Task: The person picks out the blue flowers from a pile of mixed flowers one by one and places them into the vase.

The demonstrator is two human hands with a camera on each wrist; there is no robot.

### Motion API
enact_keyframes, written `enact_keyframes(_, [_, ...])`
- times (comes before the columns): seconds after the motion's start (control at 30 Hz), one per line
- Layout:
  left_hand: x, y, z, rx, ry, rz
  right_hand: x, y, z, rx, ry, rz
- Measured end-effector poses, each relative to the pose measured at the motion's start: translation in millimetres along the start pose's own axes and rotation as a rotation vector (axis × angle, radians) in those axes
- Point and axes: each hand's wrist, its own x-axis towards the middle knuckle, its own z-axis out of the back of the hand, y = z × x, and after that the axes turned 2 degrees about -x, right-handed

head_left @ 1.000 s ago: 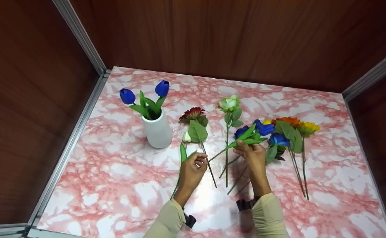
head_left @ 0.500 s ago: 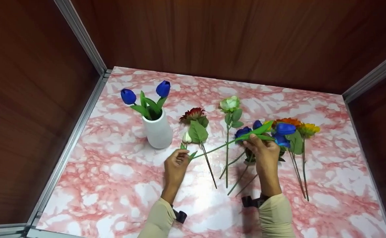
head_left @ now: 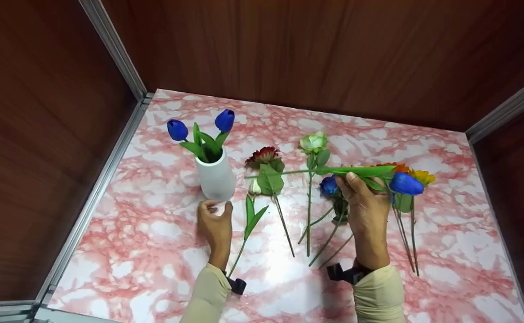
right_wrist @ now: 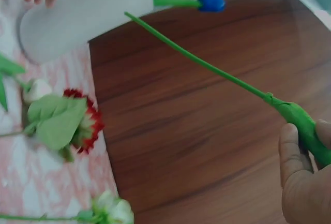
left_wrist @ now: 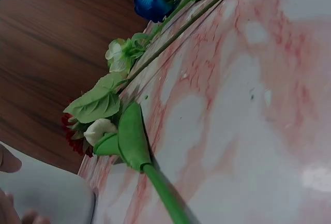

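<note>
Hands work apart above the marbled desk [head_left: 163,251]: the left hand [head_left: 216,224] cups the base of the white vase [head_left: 216,177], the right hand [head_left: 368,211] grips a blue tulip [head_left: 405,184] held level, stem tip pointing toward the vase; farther back, two blue tulips [head_left: 224,120] stand in it

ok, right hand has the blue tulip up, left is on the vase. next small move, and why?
Probably swing the stem tip left and tilt it down toward the vase mouth: the right hand holds the blue tulip level, tip just right of the vase, while the left hand steadies its base.
</note>
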Motion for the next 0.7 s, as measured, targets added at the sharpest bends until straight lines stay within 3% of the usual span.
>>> enact_keyframes(0.13, [11.2,-0.8,-2.5,0.019,-0.059,-0.047,0.1,0.2,-13.7,0.011,0.115,0.057])
enact_keyframes(0.3, [26.1,-5.0,-6.7,0.010,-0.039,-0.066,1.3,-6.2,-29.3,-0.002,0.208,0.118])
enact_keyframes(0.5, [37.9,-10.2,-12.7,-0.017,0.019,-0.106,3.2,-17.3,-44.6,-0.020,0.205,0.113])
enact_keyframes(0.7, [42.9,-9.9,-17.4,-0.014,0.018,-0.152,5.7,-19.6,-53.8,-0.022,0.191,0.121])
